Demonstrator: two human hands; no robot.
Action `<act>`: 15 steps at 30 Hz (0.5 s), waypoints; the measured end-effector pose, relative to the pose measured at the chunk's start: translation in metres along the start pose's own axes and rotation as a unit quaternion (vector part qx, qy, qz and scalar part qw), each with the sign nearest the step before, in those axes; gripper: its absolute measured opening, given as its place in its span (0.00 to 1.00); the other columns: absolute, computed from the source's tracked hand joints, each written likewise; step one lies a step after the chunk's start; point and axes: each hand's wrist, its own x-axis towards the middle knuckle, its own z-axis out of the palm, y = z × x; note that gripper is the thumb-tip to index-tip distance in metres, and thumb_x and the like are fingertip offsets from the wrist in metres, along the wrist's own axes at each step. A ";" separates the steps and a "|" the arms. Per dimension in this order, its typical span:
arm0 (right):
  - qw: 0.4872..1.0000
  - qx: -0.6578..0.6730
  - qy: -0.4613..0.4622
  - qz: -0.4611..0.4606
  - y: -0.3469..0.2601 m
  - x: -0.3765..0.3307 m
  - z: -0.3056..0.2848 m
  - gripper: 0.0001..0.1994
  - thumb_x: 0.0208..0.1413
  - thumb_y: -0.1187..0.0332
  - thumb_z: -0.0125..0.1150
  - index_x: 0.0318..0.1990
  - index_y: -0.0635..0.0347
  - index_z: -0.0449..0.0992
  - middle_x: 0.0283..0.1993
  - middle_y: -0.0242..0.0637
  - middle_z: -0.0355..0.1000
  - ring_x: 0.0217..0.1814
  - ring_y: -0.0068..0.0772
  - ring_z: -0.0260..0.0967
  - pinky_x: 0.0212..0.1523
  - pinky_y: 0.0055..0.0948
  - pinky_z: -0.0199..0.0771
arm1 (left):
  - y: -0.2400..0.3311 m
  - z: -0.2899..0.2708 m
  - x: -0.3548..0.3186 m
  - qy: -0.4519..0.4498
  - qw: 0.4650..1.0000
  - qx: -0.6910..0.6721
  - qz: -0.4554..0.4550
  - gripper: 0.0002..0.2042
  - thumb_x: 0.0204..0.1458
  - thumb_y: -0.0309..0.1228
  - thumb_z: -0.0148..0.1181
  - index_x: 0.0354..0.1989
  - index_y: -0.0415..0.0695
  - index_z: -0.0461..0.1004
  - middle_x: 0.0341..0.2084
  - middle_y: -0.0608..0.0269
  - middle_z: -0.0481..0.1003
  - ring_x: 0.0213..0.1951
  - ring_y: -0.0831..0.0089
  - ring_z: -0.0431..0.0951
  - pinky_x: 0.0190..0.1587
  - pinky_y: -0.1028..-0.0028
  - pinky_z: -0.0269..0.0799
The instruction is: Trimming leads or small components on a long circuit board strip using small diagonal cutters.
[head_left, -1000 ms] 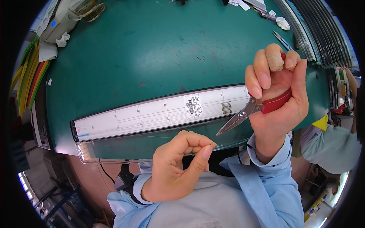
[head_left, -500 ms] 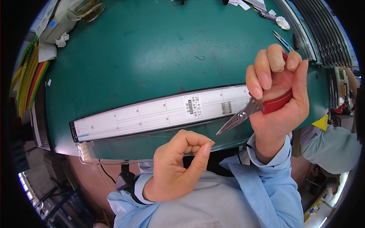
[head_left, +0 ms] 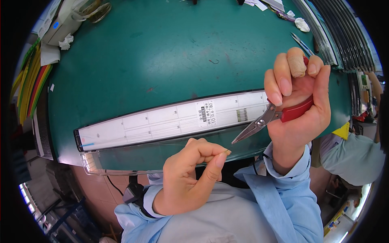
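Note:
My left hand is closed in a pinch, thumb against forefinger. A tiny yellowish tip, too small to make out, pokes from the fingertips. Toward that hand runs a thin clear fishing line. My right hand, one finger wrapped in tan tape, grips red-handled pliers whose long pointed jaws look closed. Their tip is just above and apart from the left fingertips. Behind both hands lies a long, narrow rig box with a white insert, strung lines and a row of small hooks. Its clear lid is folded toward me.
The green table bears a thin dark curved strand. At far right are tweezers, crumpled tissue and stacked dark-edged cases. A grey device and a clear bowl stand far left. Another person sits at right.
Both hands have shifted very slightly to the right, the pliers with the right one. The grips stay the same, and the box has not moved.

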 end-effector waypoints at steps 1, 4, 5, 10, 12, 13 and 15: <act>1.000 -0.003 -0.001 -0.001 0.000 0.000 0.000 0.13 0.70 0.59 0.35 0.36 0.54 0.62 0.31 0.32 0.51 0.27 0.25 0.52 0.24 0.23 0.60 | 0.001 0.001 0.000 0.004 1.000 -0.010 -0.011 0.03 0.58 0.19 0.52 0.37 0.32 0.70 0.26 0.59 0.70 0.21 0.81 0.70 0.25 0.83 0.66; 1.000 -0.007 0.013 -0.001 0.000 0.000 0.002 0.13 0.70 0.59 0.35 0.35 0.54 0.61 0.31 0.32 0.51 0.27 0.26 0.52 0.24 0.24 0.59 | 0.002 0.005 -0.003 0.033 0.998 -0.033 -0.044 0.03 0.56 0.19 0.55 0.37 0.32 0.72 0.24 0.60 0.71 0.23 0.81 0.68 0.28 0.82 0.64; 1.000 -0.007 0.013 -0.001 0.000 0.000 0.001 0.13 0.70 0.59 0.35 0.35 0.54 0.61 0.31 0.32 0.51 0.27 0.26 0.52 0.24 0.24 0.59 | 0.002 0.005 -0.004 0.057 0.995 -0.045 -0.067 0.04 0.54 0.18 0.58 0.37 0.32 0.74 0.23 0.61 0.73 0.25 0.81 0.66 0.31 0.81 0.62; 1.000 -0.002 -0.006 0.004 0.002 -0.001 0.000 0.13 0.70 0.59 0.35 0.35 0.54 0.62 0.31 0.32 0.51 0.27 0.26 0.52 0.24 0.23 0.60 | 0.001 0.004 -0.005 0.062 0.994 -0.045 -0.082 0.03 0.53 0.17 0.58 0.35 0.33 0.74 0.23 0.62 0.73 0.25 0.81 0.67 0.32 0.81 0.61; 1.000 0.003 -0.009 0.003 0.002 0.000 -0.001 0.13 0.69 0.59 0.36 0.35 0.55 0.61 0.31 0.32 0.51 0.28 0.26 0.52 0.24 0.23 0.60 | 0.003 0.003 -0.004 0.061 0.993 -0.044 -0.092 0.03 0.53 0.17 0.58 0.35 0.34 0.74 0.24 0.61 0.74 0.25 0.81 0.67 0.33 0.79 0.61; 1.000 0.008 -0.013 0.001 0.002 0.000 -0.001 0.13 0.69 0.59 0.36 0.35 0.55 0.61 0.31 0.32 0.51 0.28 0.26 0.52 0.25 0.23 0.60 | 0.005 0.002 -0.004 0.056 0.993 -0.034 -0.102 0.03 0.53 0.18 0.58 0.36 0.35 0.74 0.26 0.60 0.75 0.25 0.80 0.68 0.35 0.77 0.62; 1.000 0.014 -0.005 -0.004 0.000 0.000 0.000 0.12 0.69 0.60 0.37 0.35 0.56 0.61 0.31 0.33 0.51 0.28 0.26 0.52 0.25 0.24 0.60 | 0.004 -0.001 -0.004 0.051 0.992 -0.024 -0.112 0.04 0.53 0.18 0.59 0.36 0.35 0.75 0.27 0.58 0.76 0.24 0.79 0.68 0.37 0.76 0.62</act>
